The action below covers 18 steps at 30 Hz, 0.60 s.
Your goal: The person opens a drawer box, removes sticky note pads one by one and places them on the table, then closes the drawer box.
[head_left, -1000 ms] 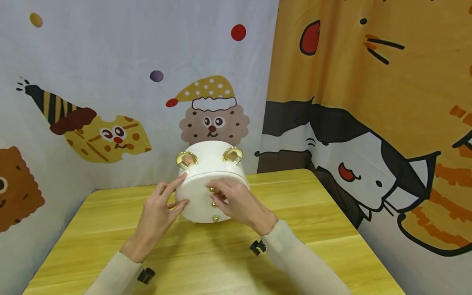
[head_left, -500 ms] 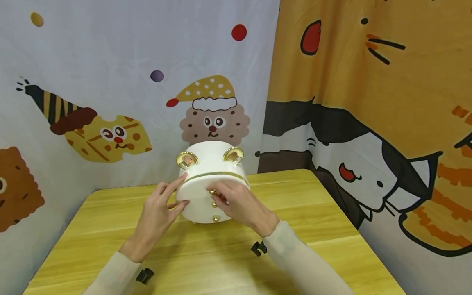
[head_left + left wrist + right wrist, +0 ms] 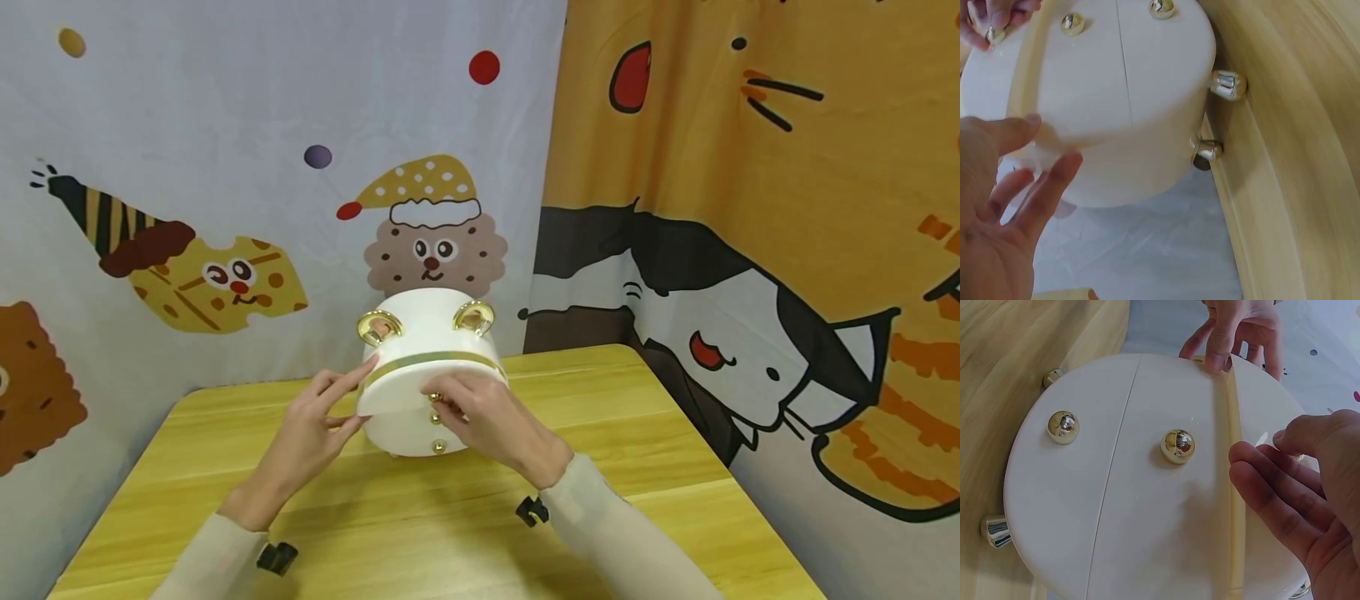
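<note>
A white rounded jewelry box (image 3: 427,308) with gold bear ears (image 3: 473,317) stands on the table. Its top drawer (image 3: 393,392) juts forward, and a gold strip shows above it in the head view. My right hand (image 3: 495,417) pinches the top gold knob (image 3: 995,35) between thumb and fingers. At the box's left side rests my left hand (image 3: 296,437), its index finger on the body and its thumb (image 3: 1019,132) by the drawer's edge, fingers loosely extended. Below the drawer are the middle knob (image 3: 1178,446) and bottom knob (image 3: 1063,427).
Gold feet (image 3: 1229,85) hold the box off the yellow wood-grain table (image 3: 420,533). Close behind the box hangs a printed cloth (image 3: 247,100), with an orange cartoon curtain (image 3: 697,150) on the right. Black clips (image 3: 532,510) show at both sleeves.
The top drawer has slid out toward me, pulled by the right hand at its knob, and the gold strip above it has widened. The left hand has shifted slightly left.
</note>
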Motion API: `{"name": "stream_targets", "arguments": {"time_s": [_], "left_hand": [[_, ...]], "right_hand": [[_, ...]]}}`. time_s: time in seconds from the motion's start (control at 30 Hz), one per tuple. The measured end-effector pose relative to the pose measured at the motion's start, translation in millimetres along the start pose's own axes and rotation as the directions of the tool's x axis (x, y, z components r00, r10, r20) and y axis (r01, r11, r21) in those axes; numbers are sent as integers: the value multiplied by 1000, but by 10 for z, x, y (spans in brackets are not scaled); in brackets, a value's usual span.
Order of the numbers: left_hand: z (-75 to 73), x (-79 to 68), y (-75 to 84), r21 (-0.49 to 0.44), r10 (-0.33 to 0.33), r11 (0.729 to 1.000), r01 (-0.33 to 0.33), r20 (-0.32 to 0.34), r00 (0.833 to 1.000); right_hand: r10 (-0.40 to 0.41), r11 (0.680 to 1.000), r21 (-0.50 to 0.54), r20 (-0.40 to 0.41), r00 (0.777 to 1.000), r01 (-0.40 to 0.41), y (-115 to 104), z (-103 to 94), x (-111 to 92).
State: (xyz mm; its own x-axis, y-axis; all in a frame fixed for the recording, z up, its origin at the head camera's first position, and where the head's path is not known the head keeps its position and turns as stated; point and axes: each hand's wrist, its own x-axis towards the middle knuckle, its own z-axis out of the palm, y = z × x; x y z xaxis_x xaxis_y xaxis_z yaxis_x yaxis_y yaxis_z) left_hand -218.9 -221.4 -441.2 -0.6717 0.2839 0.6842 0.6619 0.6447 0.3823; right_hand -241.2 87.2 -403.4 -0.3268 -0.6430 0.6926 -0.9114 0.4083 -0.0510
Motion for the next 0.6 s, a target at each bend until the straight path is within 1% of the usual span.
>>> {"name": "stream_targets", "arguments": {"time_s": [0.17, 0.3, 0.37, 0.43, 0.6], "left_hand": [[-68, -9, -13, -56, -11, 998, 13, 36, 999], [-86, 2, -4, -89, -29, 996, 32, 36, 999], [-83, 16, -2, -93, -35, 995, 36, 22, 999], [-78, 33, -1, -77, -33, 996, 33, -2, 999], [-69, 88, -8, -8, -29, 1000, 28, -57, 998]], "right_hand": [[13, 1000, 0, 6, 1000, -13, -6, -16, -9], [24, 1000, -8, 13, 1000, -24, -13, -27, -15], [20, 1000, -15, 11, 1000, -20, -14, -26, -19], [14, 1000, -25, 8, 1000, -14, -16, -25, -23], [10, 999, -48, 9, 1000, -9, -32, -41, -32]]}}
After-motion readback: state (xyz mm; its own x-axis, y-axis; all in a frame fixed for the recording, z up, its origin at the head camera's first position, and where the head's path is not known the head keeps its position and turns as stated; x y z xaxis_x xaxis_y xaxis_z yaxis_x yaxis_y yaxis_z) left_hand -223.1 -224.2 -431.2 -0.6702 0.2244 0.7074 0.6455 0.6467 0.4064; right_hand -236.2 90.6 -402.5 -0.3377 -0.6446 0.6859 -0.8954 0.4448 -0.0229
